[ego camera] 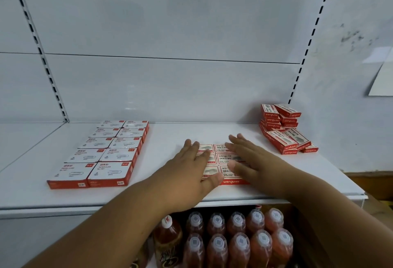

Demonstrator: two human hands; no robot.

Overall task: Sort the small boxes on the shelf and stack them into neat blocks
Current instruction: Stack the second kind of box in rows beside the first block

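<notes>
Pressing both flat palms — left hand (191, 169), right hand (248, 157), gripping nothing — on the staple-box block (225, 159) mid-shelf (170, 133); shove unevenly and you'll skew rows, or bump the loose pile (285, 131).

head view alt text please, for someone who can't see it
Both hands, left hand and right hand, lie flat with straight fingers on a block of staple boxes at the middle of a white shelf. A neat paper clip box block lies left, a jumbled staple box pile right, bottles below.
</notes>
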